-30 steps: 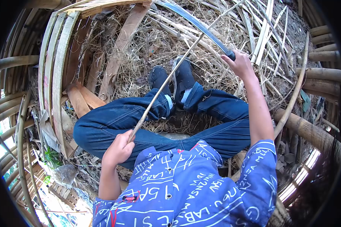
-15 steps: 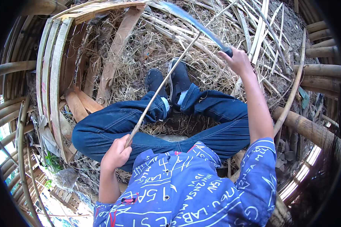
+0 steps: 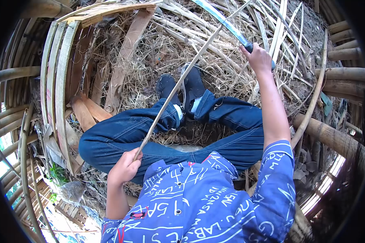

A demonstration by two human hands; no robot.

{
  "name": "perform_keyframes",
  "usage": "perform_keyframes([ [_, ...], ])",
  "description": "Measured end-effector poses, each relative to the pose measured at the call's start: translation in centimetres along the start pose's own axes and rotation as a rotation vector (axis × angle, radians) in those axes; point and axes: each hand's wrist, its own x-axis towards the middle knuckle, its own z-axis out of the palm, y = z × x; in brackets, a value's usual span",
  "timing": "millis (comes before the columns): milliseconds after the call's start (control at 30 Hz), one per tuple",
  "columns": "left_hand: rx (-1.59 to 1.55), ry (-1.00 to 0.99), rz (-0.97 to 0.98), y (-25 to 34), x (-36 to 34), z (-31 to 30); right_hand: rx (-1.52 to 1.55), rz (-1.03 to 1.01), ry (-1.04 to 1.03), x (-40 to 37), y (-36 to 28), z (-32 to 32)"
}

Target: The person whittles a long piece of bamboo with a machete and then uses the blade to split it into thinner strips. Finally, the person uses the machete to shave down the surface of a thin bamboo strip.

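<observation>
My left hand (image 3: 125, 166) is closed around the near end of a long, thin bamboo strip (image 3: 175, 90), which slants up and to the right across my legs. Out at the upper right, my right hand (image 3: 258, 60) grips the dark handle of a machete (image 3: 227, 25). Its long, slightly curved blade points up and left and crosses the strip near the strip's far part. Below the strip are my dark shoes (image 3: 194, 83) and jeans (image 3: 113, 141).
Thin shavings (image 3: 150, 60) cover the ground around my feet. Split bamboo strips (image 3: 278, 32) lie at the upper right. A slatted wooden frame (image 3: 63, 77) stands on the left. A thick bamboo pole (image 3: 328, 135) lies at right, with bamboo walls (image 3: 12, 73) on both sides.
My right hand has moved slightly up and right with the machete, and the blade has slid along the strip toward its far end. My left hand stays put.
</observation>
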Motion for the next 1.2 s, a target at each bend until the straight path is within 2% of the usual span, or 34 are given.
perform_keyframes([
  [233,-0.061,-0.037,-0.041,0.0,-0.1,-0.3,-0.083,-0.148,0.148,0.7,0.7,-0.5],
  [267,-0.061,-0.033,-0.038,0.1,-0.1,-0.2,-0.082,-0.084,0.033,0.8,0.7,-1.1],
  [300,-0.062,-0.037,-0.037,-0.1,0.0,-0.1,-0.085,-0.082,0.031,0.9,0.9,-1.4],
  [367,-0.108,-0.022,-0.075,-0.6,0.0,0.0,0.196,-0.135,-0.130,1.3,1.6,-1.6],
  [400,-0.107,-0.024,-0.072,-0.6,-0.1,0.0,0.346,-0.067,-0.261,1.7,1.7,-1.7],
  [500,-0.050,0.015,-0.015,-0.3,-0.1,0.0,0.442,0.024,-0.369,1.7,1.9,-2.1],
  [567,-0.022,-0.016,-0.017,0.1,-0.2,0.0,0.392,0.051,-0.356,1.4,1.6,-2.3],
  [633,-0.034,-0.017,-0.039,0.4,-0.4,-0.3,0.154,0.021,-0.175,1.3,0.9,-1.7],
  [767,-0.092,-0.057,-0.102,0.1,-0.7,-0.4,0.042,-0.008,-0.073,1.0,0.5,-0.5],
  [800,-0.094,-0.053,-0.105,-0.1,-0.8,-0.5,-0.002,-0.043,0.010,0.8,0.4,0.1],
  [833,-0.110,-0.063,-0.120,-0.2,-0.9,-0.6,-0.005,-0.051,0.039,0.8,0.6,0.6],
  [900,-0.127,-0.070,-0.142,-0.6,-1.2,-0.7,0.067,0.097,-0.065,1.3,1.2,0.4],
  [967,-0.209,-0.050,-0.149,-1.1,-1.5,-0.6,-0.012,0.125,0.020,1.8,2.9,0.8],
  [1100,-0.233,-0.064,-0.185,-1.4,-0.9,-0.7,0.194,0.136,-0.106,-0.2,4.1,-0.9],
  [1167,-0.302,-0.094,-0.196,-1.3,-1.0,-0.8,0.244,0.119,-0.074,-1.6,4.2,-0.3],
  [1200,-0.365,-0.094,-0.180,-1.1,-0.9,-0.6,0.365,0.088,-0.071,-2.3,3.5,-0.5],
])
